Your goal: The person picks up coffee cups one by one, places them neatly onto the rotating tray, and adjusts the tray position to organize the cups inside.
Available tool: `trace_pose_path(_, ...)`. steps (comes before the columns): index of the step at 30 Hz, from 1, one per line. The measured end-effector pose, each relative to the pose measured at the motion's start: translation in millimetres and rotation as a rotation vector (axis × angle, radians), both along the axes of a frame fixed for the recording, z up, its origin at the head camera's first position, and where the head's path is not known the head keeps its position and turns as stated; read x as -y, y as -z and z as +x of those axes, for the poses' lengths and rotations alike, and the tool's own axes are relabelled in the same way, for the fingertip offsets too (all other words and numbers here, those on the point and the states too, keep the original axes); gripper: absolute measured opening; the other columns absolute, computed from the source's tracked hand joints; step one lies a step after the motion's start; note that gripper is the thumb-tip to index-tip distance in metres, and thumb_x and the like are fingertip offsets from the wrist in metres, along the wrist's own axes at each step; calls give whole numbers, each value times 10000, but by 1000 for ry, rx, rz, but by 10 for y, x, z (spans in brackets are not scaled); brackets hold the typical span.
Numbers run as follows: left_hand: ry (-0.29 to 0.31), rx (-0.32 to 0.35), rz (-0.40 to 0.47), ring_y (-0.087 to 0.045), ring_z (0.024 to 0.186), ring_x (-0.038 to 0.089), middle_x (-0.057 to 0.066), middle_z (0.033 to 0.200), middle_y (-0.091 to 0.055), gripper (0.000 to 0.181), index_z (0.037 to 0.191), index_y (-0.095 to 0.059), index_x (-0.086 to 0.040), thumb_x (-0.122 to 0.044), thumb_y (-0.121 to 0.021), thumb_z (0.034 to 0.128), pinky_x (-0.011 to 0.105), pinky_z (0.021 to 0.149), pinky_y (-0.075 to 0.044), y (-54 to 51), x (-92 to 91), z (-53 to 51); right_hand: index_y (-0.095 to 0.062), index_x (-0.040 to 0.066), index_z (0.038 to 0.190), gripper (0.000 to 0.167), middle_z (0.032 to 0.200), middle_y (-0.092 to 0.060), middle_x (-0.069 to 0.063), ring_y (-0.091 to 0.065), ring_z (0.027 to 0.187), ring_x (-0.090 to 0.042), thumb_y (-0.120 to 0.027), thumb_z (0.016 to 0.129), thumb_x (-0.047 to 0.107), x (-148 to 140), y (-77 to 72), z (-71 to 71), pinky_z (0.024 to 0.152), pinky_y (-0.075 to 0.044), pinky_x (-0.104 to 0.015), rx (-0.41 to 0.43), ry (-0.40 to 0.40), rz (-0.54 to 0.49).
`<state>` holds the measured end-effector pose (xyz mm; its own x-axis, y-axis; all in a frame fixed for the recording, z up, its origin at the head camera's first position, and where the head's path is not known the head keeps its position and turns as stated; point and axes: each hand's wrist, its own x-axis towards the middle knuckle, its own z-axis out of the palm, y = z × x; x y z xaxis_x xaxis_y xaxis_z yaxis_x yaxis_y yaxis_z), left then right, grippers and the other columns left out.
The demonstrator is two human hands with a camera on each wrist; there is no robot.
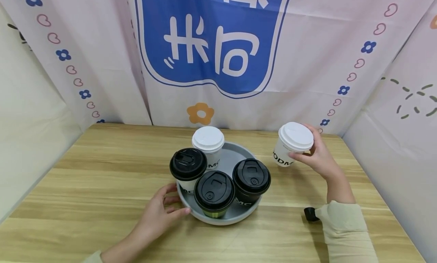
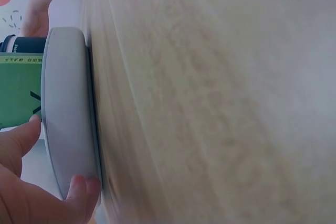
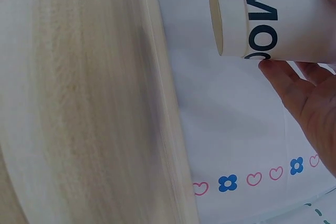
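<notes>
My right hand (image 1: 319, 157) grips a white paper cup (image 1: 283, 155) with a white lid, thumb on the near side and fingers round the far side. The right wrist view shows this cup's base (image 3: 215, 14) off the table. At the left of a round grey tray (image 1: 239, 218), my left hand (image 1: 158, 213) holds the rim, thumb high and fingertips low on the outer wall. On the tray stand a white-lidded cup (image 1: 209, 140), a black-lidded white cup (image 1: 188, 165), a green cup (image 2: 21, 87) with a black lid, and a black cup (image 1: 252, 179).
The wooden table (image 1: 102, 179) meets a printed cloth backdrop (image 1: 102, 66) along its back edge, with pale cloth walls at both sides. A small black object (image 1: 310, 214) sticks out by the right sleeve (image 1: 346, 225).
</notes>
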<state>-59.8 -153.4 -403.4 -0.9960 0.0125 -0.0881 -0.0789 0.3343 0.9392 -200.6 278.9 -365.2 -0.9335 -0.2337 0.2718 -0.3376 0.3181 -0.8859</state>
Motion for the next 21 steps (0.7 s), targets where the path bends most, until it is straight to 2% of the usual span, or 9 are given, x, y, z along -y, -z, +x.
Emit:
trace_pose_path(5,4,-15,-20,-626,1181,349,259,1389,-530,831,1423,-413,50,-79,-868,739,295,903,-604,10,-6,-3,-215,189,1550,935,1407,-416,71,-458,1231,-36,-761,824,-35,-18,1,9,913,-502,-118,3,10,21)
trace_pose_path(13,23,-6,-28,-578,1255,399,276,1460,-466,861,1440,-381,67,-106,-865,749,325,975,-572,2,16,-29,-202,186,1557,951,1417,-398,59,-445,1241,-45,-768,823,-23,-11,-24,11,932,-484,-126,17,17,30)
trace_pose_path(21,47,-4,-32,-602,1227,385,289,1408,-515,851,1438,-385,74,-87,-860,751,343,988,-566,-1,53,-71,-210,204,1550,950,1433,-397,23,-444,1241,-52,-770,819,-31,-5,-17,9,916,-494,-108,17,5,16)
